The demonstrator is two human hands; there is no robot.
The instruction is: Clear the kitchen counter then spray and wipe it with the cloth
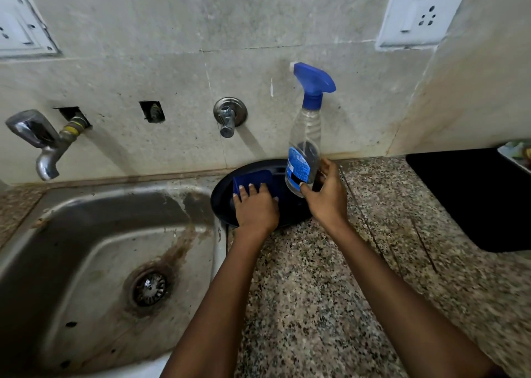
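Note:
A clear spray bottle (305,145) with a blue trigger head stands upright over the far edge of a dark round tray (224,202) at the back of the speckled granite counter (316,285). My right hand (327,196) grips the bottle's base. A folded blue cloth (254,179) lies in the tray. My left hand (255,208) rests flat on the cloth, its fingers spread over the near edge. Whether it grips the cloth does not show.
A stained steel sink (109,262) fills the left, with a tap (43,145) on the wall above it and a second valve (230,116) near the middle. A black mat (471,199) lies on the counter at right. Sockets (422,12) sit high on the wall.

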